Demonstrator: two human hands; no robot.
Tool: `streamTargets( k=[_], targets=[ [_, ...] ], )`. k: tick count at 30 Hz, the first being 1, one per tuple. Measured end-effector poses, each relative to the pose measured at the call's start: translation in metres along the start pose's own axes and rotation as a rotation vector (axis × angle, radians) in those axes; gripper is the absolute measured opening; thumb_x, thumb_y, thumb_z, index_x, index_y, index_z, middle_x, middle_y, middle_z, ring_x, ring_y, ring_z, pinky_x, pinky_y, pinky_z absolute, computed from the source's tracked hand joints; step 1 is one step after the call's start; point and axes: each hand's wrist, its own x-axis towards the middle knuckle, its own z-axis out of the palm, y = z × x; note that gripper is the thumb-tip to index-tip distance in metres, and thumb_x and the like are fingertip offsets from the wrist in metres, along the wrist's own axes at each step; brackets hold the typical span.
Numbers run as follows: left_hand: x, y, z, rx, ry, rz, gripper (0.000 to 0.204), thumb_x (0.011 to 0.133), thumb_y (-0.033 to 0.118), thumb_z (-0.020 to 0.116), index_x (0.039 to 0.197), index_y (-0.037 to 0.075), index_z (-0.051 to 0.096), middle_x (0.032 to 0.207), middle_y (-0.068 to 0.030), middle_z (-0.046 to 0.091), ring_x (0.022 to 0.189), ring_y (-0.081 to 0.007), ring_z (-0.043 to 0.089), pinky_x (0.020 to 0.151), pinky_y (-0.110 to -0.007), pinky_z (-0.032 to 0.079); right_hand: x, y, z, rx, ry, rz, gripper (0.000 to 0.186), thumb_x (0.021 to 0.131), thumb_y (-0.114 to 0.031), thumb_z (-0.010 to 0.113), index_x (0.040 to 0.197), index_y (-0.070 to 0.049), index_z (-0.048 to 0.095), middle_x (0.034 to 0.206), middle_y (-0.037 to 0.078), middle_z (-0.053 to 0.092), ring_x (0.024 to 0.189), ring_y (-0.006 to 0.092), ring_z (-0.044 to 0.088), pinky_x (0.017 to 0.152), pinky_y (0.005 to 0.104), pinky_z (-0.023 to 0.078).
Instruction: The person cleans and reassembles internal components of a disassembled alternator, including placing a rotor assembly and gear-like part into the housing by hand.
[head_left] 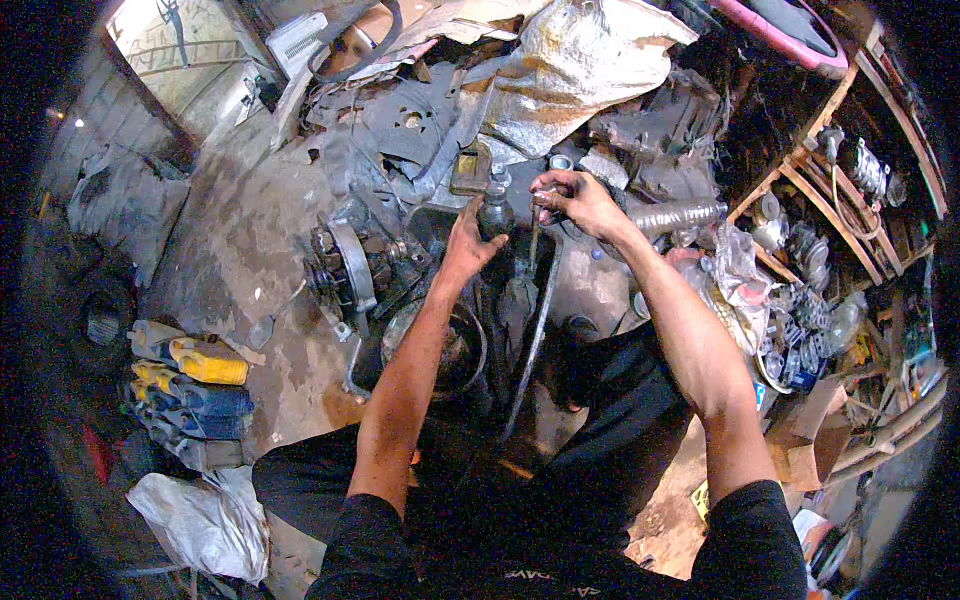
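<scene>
My left hand (468,247) is closed around the side of a dark, bottle-shaped piece (496,213) with a narrower, shiny top, its thumb reaching across the near side. Just to the right, the fingers of my right hand (575,200) are pinched together on a thin, rod-like piece (535,235) that points downward; its exact kind is too small to make out. Beyond the right fingers stands a round, shiny-topped object (560,162). A square, yellowish container (469,171) sits just past my left fingertips. Both hands are above a dark, greasy pan (430,222).
A greasy round machine part (345,265) lies left of my left forearm. Yellow and blue bottles (208,362) are piled farther left, near a white sack (205,525). A dirty white sheet (590,75) lies ahead. At right are a clear ribbed bottle (678,215), metal parts (795,335) and wooden shelving (845,205).
</scene>
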Motion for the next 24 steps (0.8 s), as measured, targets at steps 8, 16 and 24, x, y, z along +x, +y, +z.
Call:
streamTargets(
  k=[8,16,24],
  targets=[
    [-0.001,-0.002,-0.009,0.080,-0.013,0.087,0.079,0.069,0.011,0.075,0.136,-0.003,0.035,0.125,-0.0263,0.050,0.119,-0.0403,0.048,0.101,-0.042,0.039,-0.006,-0.018,0.013,-0.047,-0.052,-0.065,0.023,0.092,-0.010,0.061,0.114,-0.004,0.063,0.086,0.004,0.066,0.072,0.0094,0.061,0.070,0.0265,0.051],
    [-0.021,0.040,-0.021,0.184,0.038,0.110,0.044,0.085,0.007,0.056,0.126,-0.001,0.045,0.111,-0.0256,0.056,0.104,-0.0422,0.054,0.090,-0.044,0.044,-0.002,-0.010,0.015,-0.085,-0.127,-0.006,0.016,0.089,-0.011,0.064,0.101,-0.001,0.063,0.084,0.006,0.066,0.073,0.0127,0.065,0.067,0.0270,0.056],
    [-0.079,0.090,-0.060,-0.510,-0.309,-0.365,0.032,0.096,0.028,0.055,0.117,0.003,0.057,0.100,-0.0049,0.066,0.094,-0.0120,0.060,0.084,-0.028,0.048,-0.008,-0.021,0.044,-0.071,-0.230,0.020,0.022,0.089,-0.020,0.067,0.093,0.002,0.063,0.080,0.008,0.067,0.072,0.0148,0.067,0.070,0.0290,0.055]
  ],
)
